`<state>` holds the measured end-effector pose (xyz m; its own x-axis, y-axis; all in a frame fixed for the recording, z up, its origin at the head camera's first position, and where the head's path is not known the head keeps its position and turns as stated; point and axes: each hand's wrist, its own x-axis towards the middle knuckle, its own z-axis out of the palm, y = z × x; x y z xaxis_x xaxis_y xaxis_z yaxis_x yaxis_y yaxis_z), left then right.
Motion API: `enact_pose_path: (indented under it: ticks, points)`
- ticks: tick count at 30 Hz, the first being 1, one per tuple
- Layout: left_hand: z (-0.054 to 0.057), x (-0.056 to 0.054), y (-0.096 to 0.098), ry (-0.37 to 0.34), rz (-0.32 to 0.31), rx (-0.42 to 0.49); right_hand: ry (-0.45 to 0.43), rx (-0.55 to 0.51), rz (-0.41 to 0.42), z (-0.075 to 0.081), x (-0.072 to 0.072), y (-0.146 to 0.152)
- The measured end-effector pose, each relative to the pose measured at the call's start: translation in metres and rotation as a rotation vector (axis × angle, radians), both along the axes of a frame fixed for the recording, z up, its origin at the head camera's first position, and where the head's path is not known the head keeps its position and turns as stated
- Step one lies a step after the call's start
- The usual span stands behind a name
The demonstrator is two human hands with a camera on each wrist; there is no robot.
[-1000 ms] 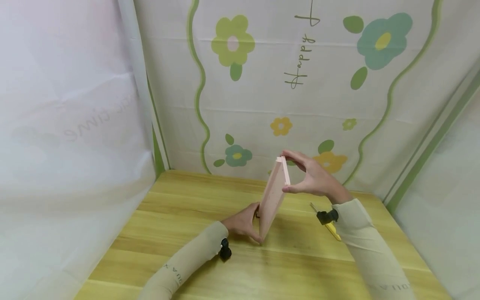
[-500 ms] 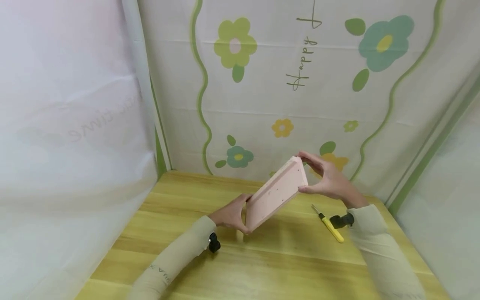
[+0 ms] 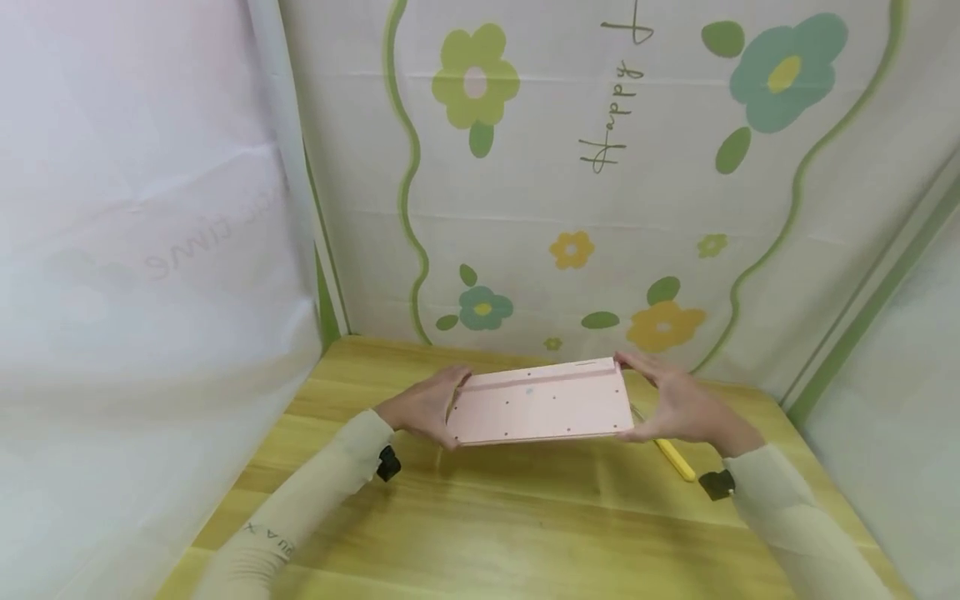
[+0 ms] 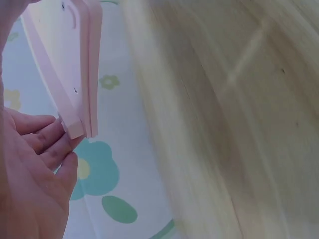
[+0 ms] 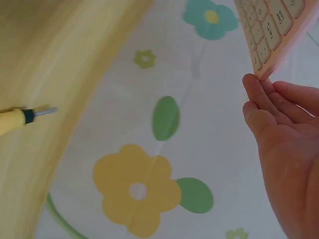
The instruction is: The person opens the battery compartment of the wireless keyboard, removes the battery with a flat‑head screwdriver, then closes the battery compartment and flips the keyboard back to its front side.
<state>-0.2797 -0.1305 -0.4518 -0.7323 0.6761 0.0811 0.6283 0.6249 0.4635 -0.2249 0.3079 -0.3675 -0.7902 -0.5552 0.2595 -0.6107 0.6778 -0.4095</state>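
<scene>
A pink keyboard [image 3: 543, 404] hangs over the table between both hands, its underside with several small screw holes facing the head camera. At its left end my left hand [image 3: 429, 407] grips the edge between thumb and fingers. My right hand [image 3: 678, 408] holds the right end the same way. The left wrist view shows the fingers of the left hand [image 4: 35, 164] at a corner of the keyboard [image 4: 90, 69]. Pale keys on the keyboard [image 5: 271, 30] show in the right wrist view, above the fingers of the right hand [image 5: 289, 134].
A yellow-handled screwdriver [image 3: 677, 461] lies on the wooden table [image 3: 495, 533], partly behind the keyboard and right hand. A flower-printed cloth [image 3: 525, 192] hangs behind the table's back edge. White cloth walls [image 3: 150, 333] stand on both sides.
The keyboard has turned from a steep, nearly edge-on stance to almost level, its underside now broad in view. My left hand has moved left and up, my right hand right and down.
</scene>
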Motion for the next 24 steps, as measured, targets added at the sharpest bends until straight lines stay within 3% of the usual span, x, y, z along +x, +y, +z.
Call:
enact_pose_path:
  ticks: [7,19,24]
  points:
    - [0.002,0.005,0.000,0.006,0.010,-0.083,-0.015,0.065,-0.044,-0.042,-0.001,0.004]
    - [-0.020,0.003,0.007,-0.010,0.001,-0.173,-0.107,0.062,-0.063,-0.108,-0.006,0.008]
    - [-0.028,0.003,0.009,-0.027,-0.013,-0.218,-0.162,0.059,-0.085,-0.127,-0.004,0.010]
